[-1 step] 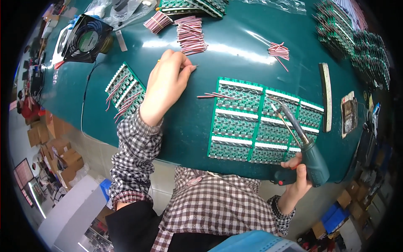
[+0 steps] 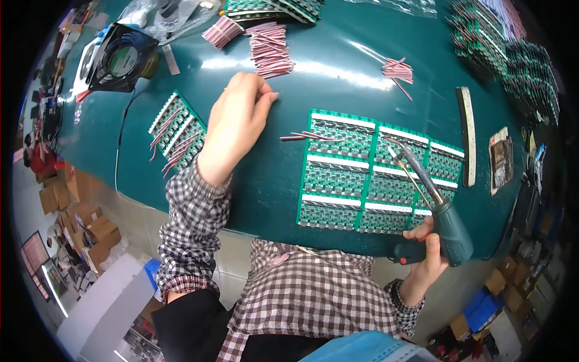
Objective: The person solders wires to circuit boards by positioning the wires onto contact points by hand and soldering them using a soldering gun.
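My right hand [image 2: 427,268] is wrapped round the handle of a dark green soldering gun [image 2: 453,235]. The gun's metal tip and thin feed tube reach over a panel of green circuit boards [image 2: 338,176] with white strips. My left hand [image 2: 240,120] is closed in a pinch, thumb against forefinger, just below a pile of red and white wires [image 2: 271,53]. Something tiny may be at its fingertips, too small to make out. A few loose wires [image 2: 297,137] lie across the panel's left edge. Left of my wrist, a smaller circuit board [image 2: 181,134] has wires on it.
A black fan [image 2: 122,58] stands at the far left, with its cable along the table. A wire bundle [image 2: 223,32] and stacked boards [image 2: 274,9] lie at the back. More wires [image 2: 398,70], a pale strip [image 2: 467,137] and board stacks [image 2: 531,72] are on the right.
The whole view has shifted very slightly. Both hands and the soldering gun keep the same poses.
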A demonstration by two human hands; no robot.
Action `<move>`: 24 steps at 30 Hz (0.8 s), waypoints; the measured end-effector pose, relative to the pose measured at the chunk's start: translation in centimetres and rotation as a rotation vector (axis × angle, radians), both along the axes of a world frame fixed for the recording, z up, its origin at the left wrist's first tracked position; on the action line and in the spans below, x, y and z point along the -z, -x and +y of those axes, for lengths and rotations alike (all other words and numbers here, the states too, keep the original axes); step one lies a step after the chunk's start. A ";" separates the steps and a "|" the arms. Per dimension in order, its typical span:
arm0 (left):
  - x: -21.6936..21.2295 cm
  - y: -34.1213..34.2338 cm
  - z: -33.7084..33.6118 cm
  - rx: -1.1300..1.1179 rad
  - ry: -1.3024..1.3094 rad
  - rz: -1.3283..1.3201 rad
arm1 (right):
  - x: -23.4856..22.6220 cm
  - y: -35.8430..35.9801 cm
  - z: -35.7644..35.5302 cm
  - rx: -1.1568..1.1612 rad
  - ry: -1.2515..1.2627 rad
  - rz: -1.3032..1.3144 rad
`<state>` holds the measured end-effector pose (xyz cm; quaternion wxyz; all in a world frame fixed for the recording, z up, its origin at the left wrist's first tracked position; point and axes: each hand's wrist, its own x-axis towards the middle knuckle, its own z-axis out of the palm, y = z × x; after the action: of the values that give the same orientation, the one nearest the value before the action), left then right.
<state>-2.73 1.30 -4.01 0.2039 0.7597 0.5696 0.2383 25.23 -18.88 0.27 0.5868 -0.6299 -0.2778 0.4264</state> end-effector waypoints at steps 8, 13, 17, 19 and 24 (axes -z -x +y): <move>-2.2 -5.3 -2.9 0.370 -0.084 -0.180 | -0.3 0.0 -0.1 -0.038 0.003 -0.103; -1.5 -6.0 -3.4 0.394 0.011 -0.129 | -0.5 -0.2 -0.3 -0.047 -0.003 -0.117; -0.7 -6.2 -3.7 0.476 -0.228 0.086 | -0.4 -0.4 -0.3 -0.048 0.013 -0.110; -1.3 -6.3 -4.4 0.609 -0.337 0.282 | -0.3 -0.6 -0.4 -0.084 0.026 -0.098; -0.5 -5.8 -4.7 0.621 -0.376 0.301 | -0.1 -0.6 -0.1 -0.086 0.045 -0.108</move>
<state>3.11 -3.44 -3.48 0.0379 0.9464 0.2826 0.1516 25.83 -19.02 0.39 0.5379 -0.6523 -0.3262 0.4228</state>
